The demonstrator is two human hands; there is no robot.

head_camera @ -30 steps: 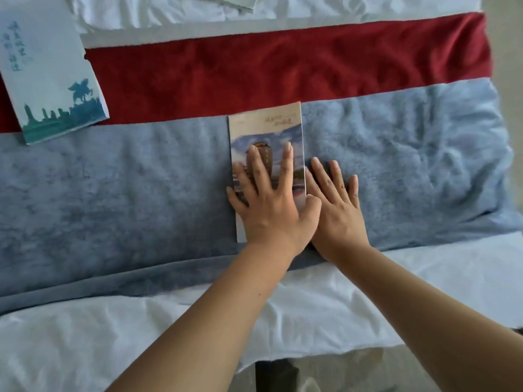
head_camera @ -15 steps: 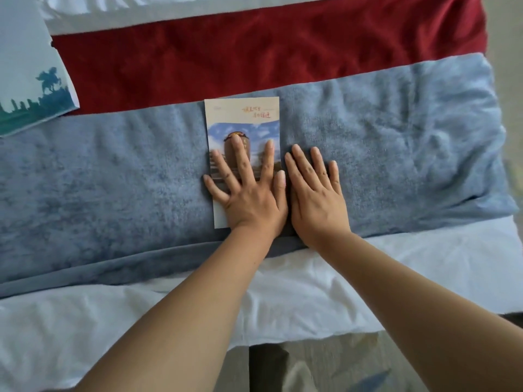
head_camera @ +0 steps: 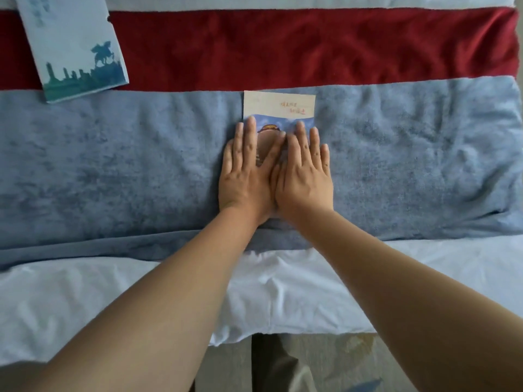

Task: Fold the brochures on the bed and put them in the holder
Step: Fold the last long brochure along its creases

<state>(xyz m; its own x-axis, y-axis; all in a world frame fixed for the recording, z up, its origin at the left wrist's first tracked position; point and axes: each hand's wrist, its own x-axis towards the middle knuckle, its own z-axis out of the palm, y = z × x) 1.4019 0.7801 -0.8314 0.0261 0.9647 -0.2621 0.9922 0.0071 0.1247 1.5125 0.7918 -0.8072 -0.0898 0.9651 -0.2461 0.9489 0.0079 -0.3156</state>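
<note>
Two bare forearms reach straight out from the bottom of the view and meet over a folded paper brochure with a cream top band and a blue-sky photograph [head_camera: 278, 105]. The left hand [head_camera: 245, 176] lies palm down with its fingers straight and close together, pointing away from the body and covering the brochure's left edge. The right hand [head_camera: 305, 179] is also flat, palm down, its straight fingers slightly fanned and the little finger out past the brochure's right edge. The two hands touch along their thumb sides and together press the lower part of the brochure down, leaving only its top band and a strip of the photograph showing. The brochure lies upright on a blue-grey plush blanket [head_camera: 113, 165], which runs across the bed between a dark red plush band [head_camera: 311, 46] beyond and a white bed sheet [head_camera: 283, 292] nearer the body. Well apart, at the upper left, a pale blue flat printed piece with a dark horse-and-rider silhouette [head_camera: 76, 43] lies tilted across the red band and the blanket's edge; whether it is a brochure or the holder cannot be told.
</note>
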